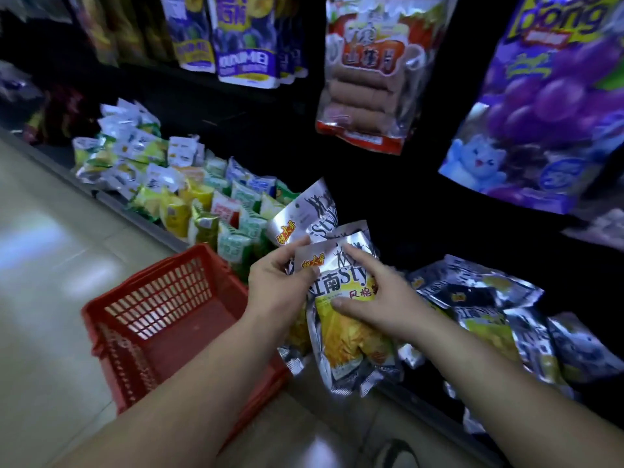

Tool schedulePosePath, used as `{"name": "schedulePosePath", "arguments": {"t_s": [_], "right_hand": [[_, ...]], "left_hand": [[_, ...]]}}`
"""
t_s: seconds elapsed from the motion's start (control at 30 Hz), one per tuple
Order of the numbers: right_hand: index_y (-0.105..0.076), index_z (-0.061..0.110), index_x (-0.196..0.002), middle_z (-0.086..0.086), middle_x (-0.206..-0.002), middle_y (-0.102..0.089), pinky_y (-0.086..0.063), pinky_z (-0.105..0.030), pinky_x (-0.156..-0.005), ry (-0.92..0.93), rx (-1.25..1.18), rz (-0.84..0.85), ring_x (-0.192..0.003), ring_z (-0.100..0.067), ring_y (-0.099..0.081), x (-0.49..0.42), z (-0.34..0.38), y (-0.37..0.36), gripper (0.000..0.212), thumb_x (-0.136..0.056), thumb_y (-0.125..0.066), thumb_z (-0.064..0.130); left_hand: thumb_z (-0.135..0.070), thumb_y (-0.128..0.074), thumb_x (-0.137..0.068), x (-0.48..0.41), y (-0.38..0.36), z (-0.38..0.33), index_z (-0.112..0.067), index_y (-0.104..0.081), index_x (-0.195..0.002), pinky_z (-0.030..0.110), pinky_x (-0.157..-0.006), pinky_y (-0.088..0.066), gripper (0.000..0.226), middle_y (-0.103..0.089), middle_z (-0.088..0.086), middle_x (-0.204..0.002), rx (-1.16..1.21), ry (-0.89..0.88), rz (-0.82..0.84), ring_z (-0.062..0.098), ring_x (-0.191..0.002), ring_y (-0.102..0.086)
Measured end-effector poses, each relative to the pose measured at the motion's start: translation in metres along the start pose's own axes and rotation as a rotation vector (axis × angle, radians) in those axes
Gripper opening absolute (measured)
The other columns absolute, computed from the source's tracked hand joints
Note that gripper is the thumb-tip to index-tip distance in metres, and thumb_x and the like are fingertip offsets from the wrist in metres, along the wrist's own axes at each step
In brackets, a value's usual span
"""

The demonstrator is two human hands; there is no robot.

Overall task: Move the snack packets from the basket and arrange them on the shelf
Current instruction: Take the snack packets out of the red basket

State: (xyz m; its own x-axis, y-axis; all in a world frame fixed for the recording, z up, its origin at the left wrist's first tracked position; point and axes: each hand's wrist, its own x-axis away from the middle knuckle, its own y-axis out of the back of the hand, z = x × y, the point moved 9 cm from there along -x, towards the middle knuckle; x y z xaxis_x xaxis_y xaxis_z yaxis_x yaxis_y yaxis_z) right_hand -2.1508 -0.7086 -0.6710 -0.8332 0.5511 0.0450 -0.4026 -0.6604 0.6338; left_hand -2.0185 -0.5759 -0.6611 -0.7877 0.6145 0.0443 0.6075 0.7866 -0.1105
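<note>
The snack packets [347, 319], silver foil with a yellow panel and red-and-yellow lettering, were fanned upright in a small bundle in front of the dark bottom shelf [422, 396], above its front edge and just right of the basket. My left hand [280, 285] held the bundle at its upper left corner, thumb across the front of the nearest packet and the other fingers curled behind it. My right hand [381, 298] gripped the same packet from the right, thumb pressed on the yellow panel and forefinger stretched up along the printed top; whether the remaining fingers reached behind the foil I could not tell. Two more packets of the same kind stood up behind the front one, tilted to the left.

On the shelf to the right lay a loose heap of matching silver packets [499, 312], overlapping one another, some face up and some turned over. The red plastic basket [162, 319] sat on the pale tiled floor [44, 265] beneath my left forearm, its far corner close against the shelf's edge. Farther left along the same shelf, rows of green, yellow and white packets [189, 197] stood packed together. Above, bigger bags hung in the dark: a purple grape-printed bag [540, 106] at right, a red-trimmed bag of brown rolls [368, 72] in the middle and blue-and-white bags [236, 38] at left.
</note>
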Motion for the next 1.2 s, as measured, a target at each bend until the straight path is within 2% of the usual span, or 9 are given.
{"name": "schedulePosePath", "arguments": {"t_s": [0.2,0.33,0.5,0.67,0.77,0.87,1.03,1.13,1.2], "right_hand": [[-0.019,0.073,-0.143,0.013,-0.162,-0.031,-0.038,-0.040,-0.113,-0.137,0.013,-0.024,-0.147,-0.017,-0.034,0.020,-0.084,0.055,0.091,-0.075,-0.079,0.061],[-0.024,0.072,-0.141,0.009,-0.159,-0.037,-0.043,-0.037,-0.108,-0.252,0.015,-0.154,-0.141,-0.020,-0.043,0.026,-0.141,0.110,0.091,-0.077,-0.083,0.050],[-0.024,0.076,-0.137,0.001,-0.147,-0.045,-0.045,-0.044,-0.108,-0.342,0.090,-0.378,-0.132,-0.023,-0.052,0.055,-0.187,0.182,0.093,-0.073,-0.085,0.047],[-0.034,0.056,-0.149,-0.009,-0.166,-0.009,-0.011,-0.057,-0.122,-0.587,0.457,-0.653,-0.153,-0.032,-0.007,0.089,-0.218,0.218,0.077,-0.083,-0.074,0.055],[-0.025,0.054,-0.153,0.000,-0.167,-0.002,-0.016,-0.055,-0.121,-0.733,0.437,-0.370,-0.154,-0.030,-0.004,0.091,-0.248,0.181,0.077,-0.087,-0.065,0.060],[-0.029,0.049,-0.153,-0.006,-0.160,-0.032,-0.045,-0.043,-0.108,-0.791,0.158,-0.141,-0.138,-0.030,-0.044,0.097,-0.281,0.134,0.081,-0.083,-0.068,0.055],[-0.030,0.043,-0.156,0.000,-0.156,-0.042,-0.050,-0.025,-0.069,-0.861,-0.110,-0.097,-0.107,-0.020,-0.062,0.120,-0.294,0.116,0.073,-0.094,-0.068,0.033],[-0.027,0.039,-0.158,-0.001,-0.159,-0.039,-0.051,-0.023,-0.064,-0.886,-0.073,-0.138,-0.102,-0.018,-0.058,0.121,-0.291,0.129,0.072,-0.097,-0.064,0.027],[-0.028,0.038,-0.157,-0.001,-0.158,-0.041,-0.055,-0.027,-0.075,-0.807,0.040,-0.124,-0.104,-0.018,-0.061,0.103,-0.267,0.133,0.068,-0.097,-0.060,0.037]], "left_hand": [[0.002,-0.075,-0.088,-0.010,-0.097,0.042,-0.028,-0.076,-0.110,0.016,-0.073,-0.058,0.037,-0.070,-0.018,-0.122,0.009,0.070,0.065,0.001,-0.104,-0.070],[0.001,-0.075,-0.088,-0.026,-0.177,0.069,-0.023,-0.071,-0.122,0.014,-0.070,-0.056,0.042,-0.066,-0.025,-0.107,0.004,0.082,0.112,-0.014,-0.083,-0.066],[-0.002,-0.079,-0.084,-0.037,-0.274,0.100,-0.032,-0.070,-0.118,0.029,-0.080,-0.060,0.046,-0.067,-0.005,-0.118,0.061,0.076,0.178,0.005,-0.100,-0.066],[0.000,-0.077,-0.087,-0.038,-0.331,0.150,-0.023,-0.055,-0.142,0.034,-0.096,-0.055,0.063,-0.063,0.003,-0.116,0.124,0.224,0.247,0.017,-0.107,-0.061],[0.004,-0.074,-0.085,-0.019,-0.335,0.194,-0.023,-0.053,-0.138,0.030,-0.070,-0.057,0.063,-0.066,0.000,-0.108,-0.006,0.430,0.361,0.022,-0.094,-0.067],[0.003,-0.071,-0.086,-0.007,-0.330,0.214,-0.023,-0.065,-0.113,0.028,-0.065,-0.057,0.038,-0.069,0.005,-0.108,-0.208,0.440,0.482,0.014,-0.078,-0.066],[-0.002,-0.071,-0.092,-0.007,-0.305,0.210,-0.033,-0.059,-0.119,0.018,-0.077,-0.056,0.043,-0.061,-0.013,-0.117,-0.330,0.375,0.536,0.006,-0.099,-0.063],[-0.002,-0.069,-0.091,-0.008,-0.268,0.196,-0.021,-0.059,-0.133,0.011,-0.063,-0.051,0.047,-0.062,-0.008,-0.125,-0.457,0.328,0.522,0.003,-0.093,-0.065],[0.001,-0.066,-0.090,-0.010,-0.239,0.177,-0.022,-0.067,-0.120,0.009,-0.065,-0.048,0.038,-0.068,-0.008,-0.111,-0.516,0.270,0.492,0.005,-0.088,-0.066]]}}
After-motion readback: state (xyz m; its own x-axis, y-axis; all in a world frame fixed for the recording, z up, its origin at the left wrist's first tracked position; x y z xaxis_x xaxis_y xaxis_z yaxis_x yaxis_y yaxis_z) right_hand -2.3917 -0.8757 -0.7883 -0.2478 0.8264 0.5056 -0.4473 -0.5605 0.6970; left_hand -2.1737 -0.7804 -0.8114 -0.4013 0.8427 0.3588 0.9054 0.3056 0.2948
